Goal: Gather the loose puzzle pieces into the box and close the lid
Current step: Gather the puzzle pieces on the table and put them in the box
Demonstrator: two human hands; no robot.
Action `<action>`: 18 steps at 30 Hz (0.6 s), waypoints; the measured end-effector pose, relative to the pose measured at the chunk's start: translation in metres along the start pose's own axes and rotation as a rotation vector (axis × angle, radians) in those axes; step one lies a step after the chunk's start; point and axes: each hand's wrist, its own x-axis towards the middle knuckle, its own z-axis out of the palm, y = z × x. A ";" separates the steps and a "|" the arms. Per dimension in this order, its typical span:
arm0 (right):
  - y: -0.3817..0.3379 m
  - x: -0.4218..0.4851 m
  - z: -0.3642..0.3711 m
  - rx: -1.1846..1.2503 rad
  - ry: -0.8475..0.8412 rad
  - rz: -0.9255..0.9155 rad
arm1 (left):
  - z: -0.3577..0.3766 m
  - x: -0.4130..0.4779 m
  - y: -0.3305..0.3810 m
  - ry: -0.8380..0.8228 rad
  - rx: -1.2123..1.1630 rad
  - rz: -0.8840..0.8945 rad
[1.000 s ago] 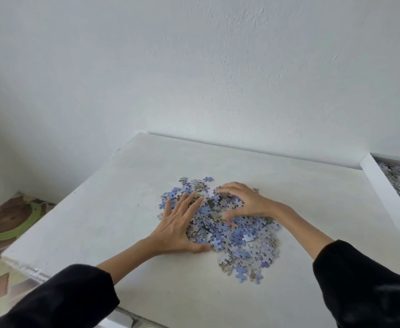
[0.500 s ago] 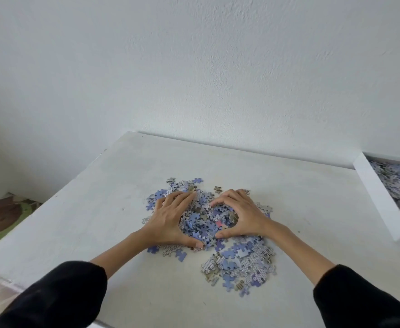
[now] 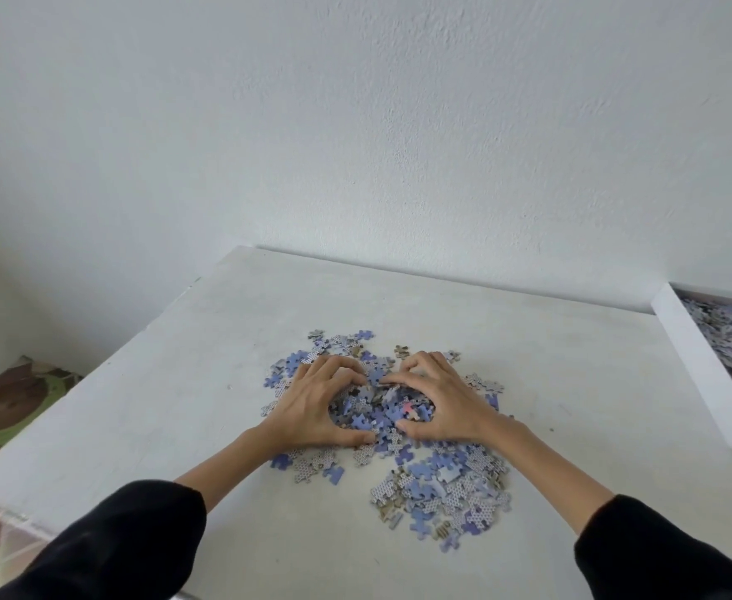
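left hand [image 3: 312, 409] | right hand [image 3: 446, 404] — cupped closer round puzzle pieces [image 3: 381, 415]

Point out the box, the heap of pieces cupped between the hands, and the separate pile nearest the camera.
box [image 3: 699, 368]: head view, on its white side wall.
cupped heap [image 3: 377, 415]: head view, on the blue pieces at its middle.
near pile [image 3: 446, 491]: head view, on the middle of the pile.
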 end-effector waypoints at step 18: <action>-0.009 -0.003 0.003 0.066 -0.039 0.002 | -0.004 -0.004 -0.010 0.005 0.013 0.110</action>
